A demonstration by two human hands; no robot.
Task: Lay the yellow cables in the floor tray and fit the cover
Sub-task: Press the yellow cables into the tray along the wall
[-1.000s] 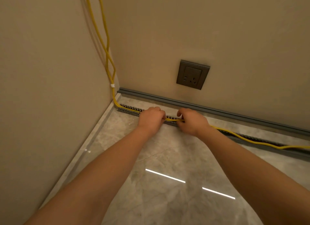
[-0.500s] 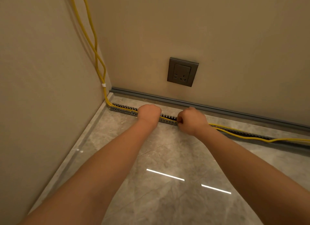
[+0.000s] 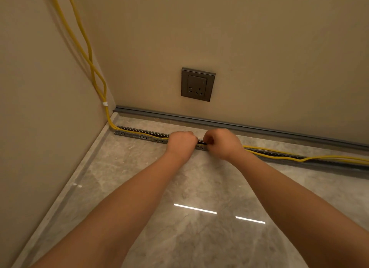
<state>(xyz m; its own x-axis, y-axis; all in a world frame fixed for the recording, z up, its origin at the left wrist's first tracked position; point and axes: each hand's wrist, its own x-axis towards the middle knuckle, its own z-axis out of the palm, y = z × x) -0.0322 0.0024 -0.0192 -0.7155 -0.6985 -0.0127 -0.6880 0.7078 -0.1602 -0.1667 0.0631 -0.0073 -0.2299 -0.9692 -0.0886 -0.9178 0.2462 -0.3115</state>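
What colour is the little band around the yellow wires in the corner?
White. The small white band wraps the yellow cables just above the floor, clearest in the head view.

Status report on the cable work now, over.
Left hand and right hand both closed on yellow cables at floor tray. Left stretch seated, right stretch still riding out of tray. Cover not fitted. Nothing in the way.

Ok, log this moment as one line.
step: seating cables | tray: left part filled | hands: left, right on tray | cover: off
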